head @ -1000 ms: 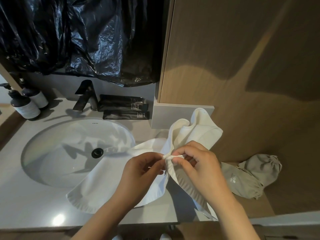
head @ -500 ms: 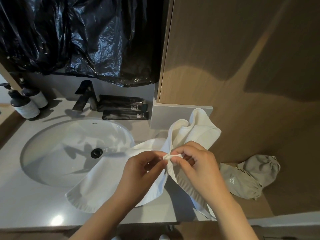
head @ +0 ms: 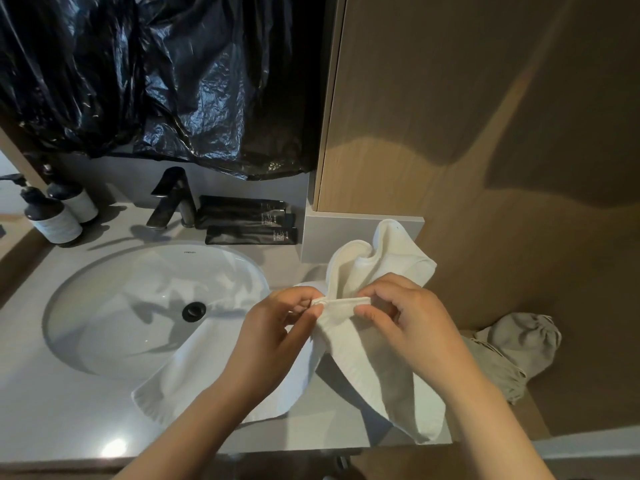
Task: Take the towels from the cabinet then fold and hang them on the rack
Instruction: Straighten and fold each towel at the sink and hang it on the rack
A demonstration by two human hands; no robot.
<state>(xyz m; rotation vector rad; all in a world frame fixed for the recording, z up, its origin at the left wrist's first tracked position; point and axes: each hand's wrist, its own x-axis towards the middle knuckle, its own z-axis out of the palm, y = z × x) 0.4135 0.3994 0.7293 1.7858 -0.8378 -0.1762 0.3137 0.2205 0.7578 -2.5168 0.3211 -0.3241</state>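
The left forearm [head: 194, 420] and right forearm [head: 491, 417] rise from the lower edge of the view and converge on the white towel [head: 363, 362]. The left hand [head: 277, 336] pinches the left end of the towel's raised hem between its thumb and curled fingers. The right hand [head: 412, 327] pinches the same hem just to the right, thumb below, index finger bent over the top, other fingers curled. The hands are near each other but apart, with a short stretch of hem between them.
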